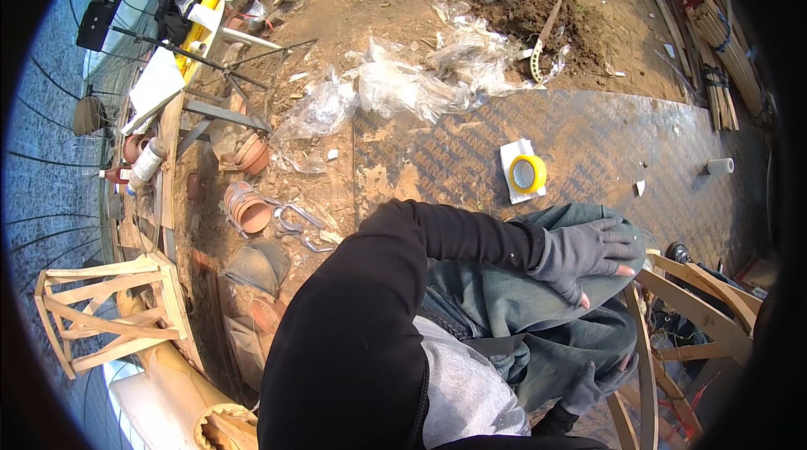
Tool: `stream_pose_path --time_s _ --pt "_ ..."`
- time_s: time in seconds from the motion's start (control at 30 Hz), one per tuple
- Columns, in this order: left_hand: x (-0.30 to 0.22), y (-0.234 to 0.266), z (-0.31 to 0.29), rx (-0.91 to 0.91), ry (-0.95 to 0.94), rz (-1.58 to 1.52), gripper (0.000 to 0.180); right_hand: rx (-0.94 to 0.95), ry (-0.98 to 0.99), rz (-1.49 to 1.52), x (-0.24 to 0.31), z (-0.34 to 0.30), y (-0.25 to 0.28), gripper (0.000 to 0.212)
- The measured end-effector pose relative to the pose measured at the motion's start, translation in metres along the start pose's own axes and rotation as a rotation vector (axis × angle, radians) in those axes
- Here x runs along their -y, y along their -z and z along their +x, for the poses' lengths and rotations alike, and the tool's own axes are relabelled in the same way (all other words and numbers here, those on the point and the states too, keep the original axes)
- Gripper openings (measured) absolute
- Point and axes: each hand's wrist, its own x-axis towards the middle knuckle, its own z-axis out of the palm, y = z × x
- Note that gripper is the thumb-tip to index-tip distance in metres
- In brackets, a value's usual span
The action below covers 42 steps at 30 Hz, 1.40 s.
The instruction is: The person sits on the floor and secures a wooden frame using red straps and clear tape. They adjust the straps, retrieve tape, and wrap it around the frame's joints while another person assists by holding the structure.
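My left hand [584, 257], in a grey glove with bare fingertips, lies flat on my bent knee in grey-green trousers [496, 290]. Its fingers are spread and it holds nothing. Lower down, my right hand [595, 386], gloved alike, rests on my other leg with its fingers stretched out, nothing visible in it. Beyond the left hand, a yellow roll of tape [527, 173] lies on a white sheet of paper [511, 152] on a worn dark board [605, 135]. A light wooden frame [698, 311] stands just right of my knees.
Crumpled clear plastic [403, 84] covers the ground ahead, near a soil heap [525, 13] and a curved-handled saw [542, 42]. At left are terracotta pots [250, 208], metal shears [298, 223] and a slatted wooden frame [109, 307]. Bundled sticks [723, 51] lie far right.
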Motion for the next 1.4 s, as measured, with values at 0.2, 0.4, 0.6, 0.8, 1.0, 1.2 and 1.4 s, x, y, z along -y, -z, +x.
stream_pose_path --time_s 0.2,0.4,0.6,0.8,1.0,1.2,1.4 --pt "0.06 -0.028 0.036 0.247 -0.101 0.09 0.042 0.244 0.017 -0.083 0.045 0.089 -0.045 0.065" --pt "0.095 -0.039 0.064 0.305 0.052 -0.142 0.021 0.485 -0.068 -0.089 0.032 0.161 -0.064 0.058" --pt "0.088 -0.021 0.093 0.29 0.14 -0.258 0.013 0.664 -0.15 0.018 0.029 0.204 -0.058 0.052" --pt "0.035 -0.005 0.069 0.167 0.374 -0.29 0.011 0.827 -0.088 0.025 0.049 0.198 -0.039 0.051" --pt "-0.066 0.064 0.059 0.712 0.832 0.11 0.042 1.171 -0.149 -0.159 0.085 0.176 -0.001 0.062" --pt "-0.163 0.209 0.018 0.183 1.893 0.085 0.086 1.317 -0.113 0.021 0.168 0.205 0.032 0.073" --pt "-0.207 0.294 -0.143 -0.238 2.138 -0.874 0.109 1.603 -0.178 0.021 0.225 0.335 0.03 0.025"
